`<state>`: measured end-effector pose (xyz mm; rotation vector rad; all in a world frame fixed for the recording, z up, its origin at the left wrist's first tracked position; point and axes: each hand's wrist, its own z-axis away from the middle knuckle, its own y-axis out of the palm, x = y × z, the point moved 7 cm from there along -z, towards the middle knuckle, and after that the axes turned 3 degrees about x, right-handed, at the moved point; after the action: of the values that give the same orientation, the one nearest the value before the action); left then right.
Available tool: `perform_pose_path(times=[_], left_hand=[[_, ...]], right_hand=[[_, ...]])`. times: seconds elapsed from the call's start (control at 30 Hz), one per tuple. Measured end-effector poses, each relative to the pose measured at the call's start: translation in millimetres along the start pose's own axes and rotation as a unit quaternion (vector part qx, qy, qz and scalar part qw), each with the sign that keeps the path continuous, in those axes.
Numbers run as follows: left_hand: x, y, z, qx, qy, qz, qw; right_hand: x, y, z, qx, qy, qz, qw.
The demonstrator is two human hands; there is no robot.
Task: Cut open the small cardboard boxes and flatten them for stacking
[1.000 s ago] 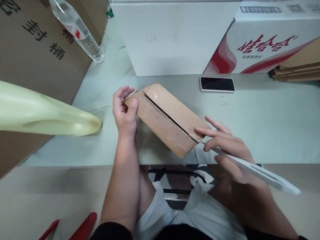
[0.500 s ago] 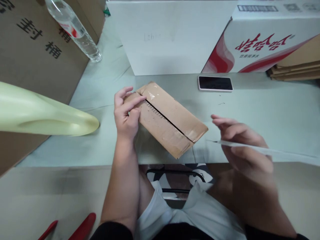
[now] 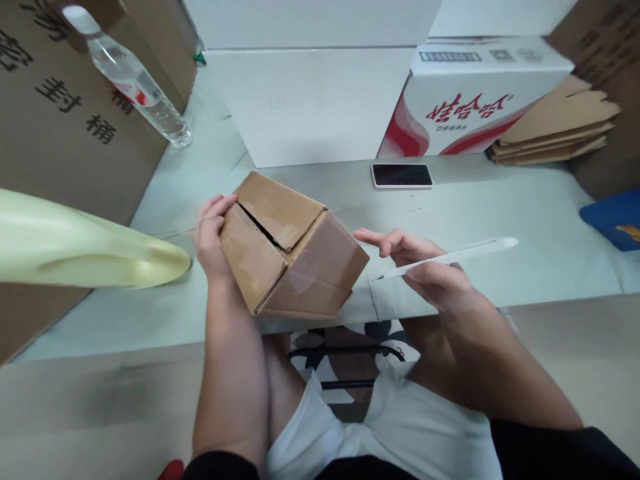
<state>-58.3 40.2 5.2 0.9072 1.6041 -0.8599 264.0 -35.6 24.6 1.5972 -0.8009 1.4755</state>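
Observation:
A small brown cardboard box is tipped up on the table's near edge, its taped top flaps split along the seam. My left hand grips the box's left end, fingers curled over the top flap. My right hand hovers just right of the box, closed around a long thin white tool that points right, with the index finger stretched toward the box.
A phone lies face up behind the box. A white carton and a red-and-white printed carton stand at the back. A water bottle leans on a large brown box at left. Flat cardboard sheets lie at right.
The box has been tilted up and turned by my left hand, so one side now faces me. My right hand came off the box and the white tool swung to point right.

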Motion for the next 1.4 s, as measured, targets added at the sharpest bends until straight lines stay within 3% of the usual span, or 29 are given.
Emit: perform_pose_path(times=[0.13,0.3,0.4,0.57,0.7,0.87,1.07,1.13,1.23,1.33,1.4], left_hand=[[4.5,4.7,-0.3,-0.005,0.028,0.013,1.0],[6.8,7.0,-2.4,0.016,0.075,0.015,0.997],[-2.8,13.8,4.2,0.076,0.101,0.012,0.992],[-17.5,36.8,23.9,0.205,0.146,-0.031,0.967],[-17.0,42.5,29.5,0.21,0.169,-0.011,0.963],[-12.9,43.8,29.9,0.209,0.165,0.015,0.964],[-23.0,42.7,33.7,0.23,0.195,-0.068,0.951],[-21.5,39.5,32.1,0.221,0.186,-0.057,0.956],[-14.5,31.1,24.6,0.179,0.154,-0.017,0.972],[-4.6,16.0,12.4,0.079,0.106,0.036,0.99],[4.7,4.6,4.9,-0.003,0.067,0.06,0.996]], right_hand=[[17.6,7.8,-2.2,0.055,-0.054,-0.011,0.997],[14.3,-11.9,0.7,-0.007,-0.072,0.037,0.997],[12.0,-13.7,7.9,0.0,-0.075,0.088,0.993],[22.7,-0.5,18.9,0.084,-0.083,0.112,0.987],[30.0,9.6,19.8,0.157,-0.077,0.118,0.978],[31.3,9.6,16.6,0.125,-0.061,0.166,0.976],[29.3,15.8,17.7,0.131,-0.056,0.163,0.976],[26.4,11.2,16.3,0.105,-0.066,0.109,0.986],[20.1,-10.3,12.2,0.018,-0.105,0.005,0.994],[5.2,-40.2,8.0,-0.088,-0.11,-0.053,0.989],[-11.1,-51.2,3.8,-0.122,-0.059,-0.062,0.989]])
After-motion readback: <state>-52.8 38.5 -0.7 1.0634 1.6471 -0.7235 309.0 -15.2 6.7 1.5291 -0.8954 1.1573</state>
